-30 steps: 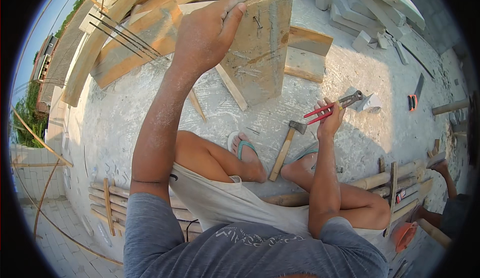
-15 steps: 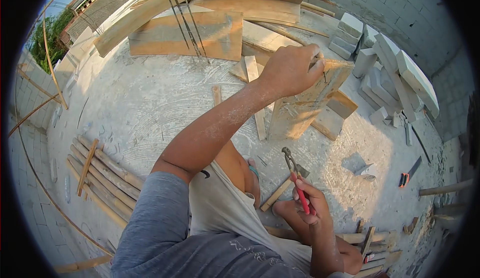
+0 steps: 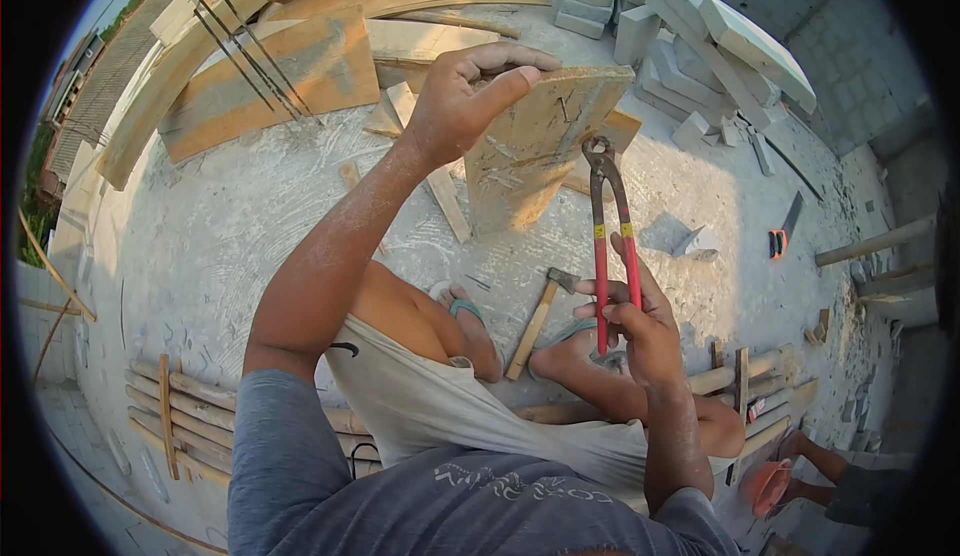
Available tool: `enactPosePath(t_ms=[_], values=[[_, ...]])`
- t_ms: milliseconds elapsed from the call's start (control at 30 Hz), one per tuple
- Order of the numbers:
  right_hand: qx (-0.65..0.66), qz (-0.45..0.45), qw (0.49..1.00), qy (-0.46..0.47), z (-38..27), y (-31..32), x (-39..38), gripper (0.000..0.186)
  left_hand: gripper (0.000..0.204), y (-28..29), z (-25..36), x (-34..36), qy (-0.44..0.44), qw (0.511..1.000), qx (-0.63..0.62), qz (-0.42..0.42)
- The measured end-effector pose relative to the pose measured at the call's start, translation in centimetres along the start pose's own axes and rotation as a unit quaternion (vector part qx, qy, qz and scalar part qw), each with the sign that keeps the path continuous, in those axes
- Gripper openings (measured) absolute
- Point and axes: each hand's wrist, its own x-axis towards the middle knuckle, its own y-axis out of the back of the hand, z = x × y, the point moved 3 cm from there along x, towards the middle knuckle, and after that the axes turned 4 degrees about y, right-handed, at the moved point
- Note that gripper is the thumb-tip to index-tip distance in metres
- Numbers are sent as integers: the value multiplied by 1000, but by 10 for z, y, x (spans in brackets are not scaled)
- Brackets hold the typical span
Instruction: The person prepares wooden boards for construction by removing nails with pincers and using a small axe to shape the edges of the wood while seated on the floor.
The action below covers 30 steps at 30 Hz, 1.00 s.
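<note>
My left hand is up high, gripping the top edge of a weathered board that stands upright, with nails sticking out of its face. My right hand holds long pincers with red handles, pointing upward; their jaws are in front of the board's right part, below a nail, and I cannot tell whether they touch it. A hammer with a wooden handle lies on the concrete floor by my sandalled feet, below the board.
Planks and rebar are at the back left, pale blocks at the back right. A saw lies on the right. Bamboo poles are near my seat. Another person's leg and an orange bucket are at lower right.
My right hand has turned the pincers upright and raised their jaws to the board. My left hand stays on the board's top edge, its fingers resettled. The view has shifted between frames.
</note>
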Motion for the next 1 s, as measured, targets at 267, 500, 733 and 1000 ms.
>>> enactPosePath(t_ms=[267,500,733,1000], values=[[-60,-40,997,13,-26,3,2,87,30,-15,3,-3,-42,994,104,-10],[-136,-42,990,14,-39,3,4,77,34,-15,7,-2,-19,991,136,-2],[-157,-5,988,-13,26,-9,38,39,32,-21,14,-9,2,989,149,25],[-185,65,954,226,97,-19,107,36,30,-25,12,-4,13,984,151,93]])
